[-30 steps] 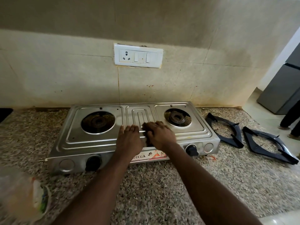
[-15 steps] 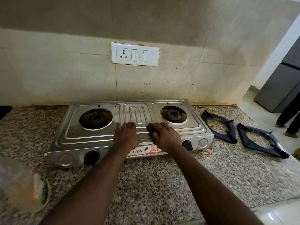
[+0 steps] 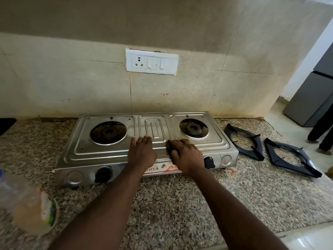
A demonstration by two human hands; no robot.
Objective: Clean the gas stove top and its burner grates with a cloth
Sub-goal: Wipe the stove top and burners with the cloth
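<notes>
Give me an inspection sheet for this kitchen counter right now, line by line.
Surface: speckled granite counter, crumbs near the stove.
Job's things: steel two-burner stove, both burners bare; two black grates lying on the counter to its right; no cloth clearly seen.
Clutter: blurred plastic bottle at front left.
Hands: left hand flat on the stove top; right hand curled beside it, contents hidden.
Cables: nothing seen.
Surroundings: stained tiled wall, socket plate, grey fridge, a person's legs.
</notes>
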